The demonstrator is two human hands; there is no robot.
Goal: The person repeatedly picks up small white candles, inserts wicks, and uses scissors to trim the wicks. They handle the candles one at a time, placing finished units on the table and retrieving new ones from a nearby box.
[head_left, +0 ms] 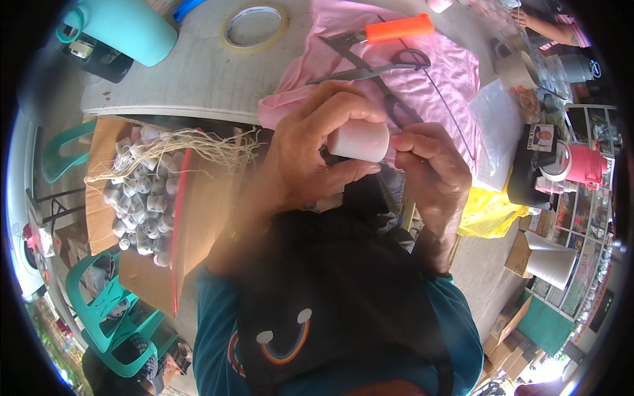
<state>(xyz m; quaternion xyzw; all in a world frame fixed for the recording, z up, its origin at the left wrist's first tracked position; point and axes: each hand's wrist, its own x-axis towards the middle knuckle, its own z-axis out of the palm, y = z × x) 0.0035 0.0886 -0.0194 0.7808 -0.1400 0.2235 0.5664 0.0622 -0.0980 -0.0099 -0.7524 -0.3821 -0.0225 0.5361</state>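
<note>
My left hand (290, 155) is closed round a short, pale candle (360, 140), held sideways above the table's near edge. Fingers wrap over its top, with the thumb below. At the candle's right end, my right hand (436, 162) has thumb and forefinger pinched together; whether a wick is between them is too small to make out. Just beyond both hands, black scissors (360, 72) and an orange-handled tool (398, 28) lie on a pink cloth (456, 63).
Left of me, a cardboard box (102, 204) holds several small whitish pieces, with pale strings (211, 148) draped over it. A tape roll (276, 43) and turquoise bottle (135, 30) are on the table (198, 86). A green chair (86, 284) stands at left; a yellow bag (489, 211) hangs at right.
</note>
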